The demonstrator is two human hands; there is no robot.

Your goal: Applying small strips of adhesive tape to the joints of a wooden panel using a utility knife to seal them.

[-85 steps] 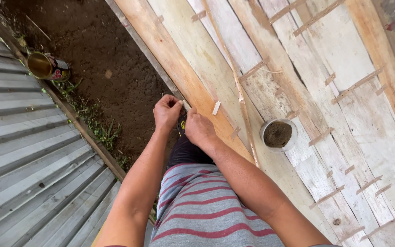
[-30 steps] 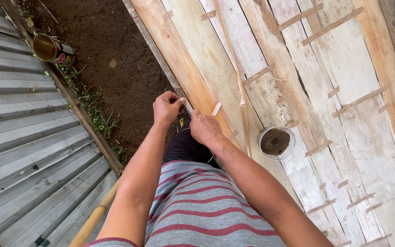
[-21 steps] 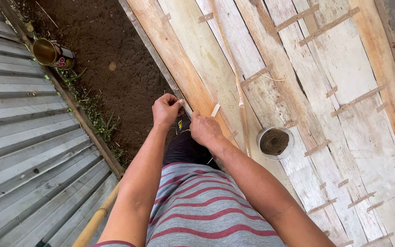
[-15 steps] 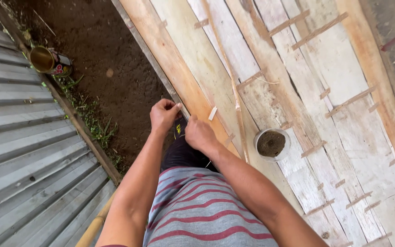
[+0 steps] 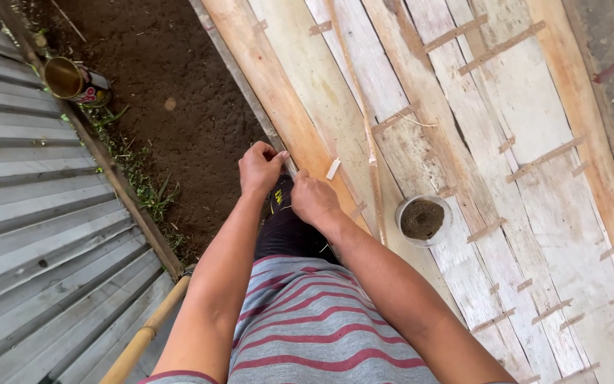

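Both hands meet at the near edge of a curved wall of pale wooden planks (image 5: 300,92). My left hand (image 5: 259,168) is closed, its fingertips pinched against the edge of the outer orange-brown plank (image 5: 264,71). My right hand (image 5: 312,199) is also closed, just right of the left one, pressed on the same plank edge. What the fingers pinch is too small to tell. A small white scrap (image 5: 332,168) lies on the plank just beyond my right hand. My grey shirt with red stripes fills the bottom.
A round white bowl (image 5: 423,219) of dark material sits on the planks to the right. Small wooden cleats (image 5: 499,48) bridge the plank seams. Dark soil (image 5: 172,78) lies below, with an open tin can (image 5: 72,80), corrugated metal sheets (image 5: 37,213) at left and a bamboo pole (image 5: 143,334).
Both hands stay together at the plank edge with small finger shifts. The view has drifted slightly, so the can and bowl moved a little in frame.
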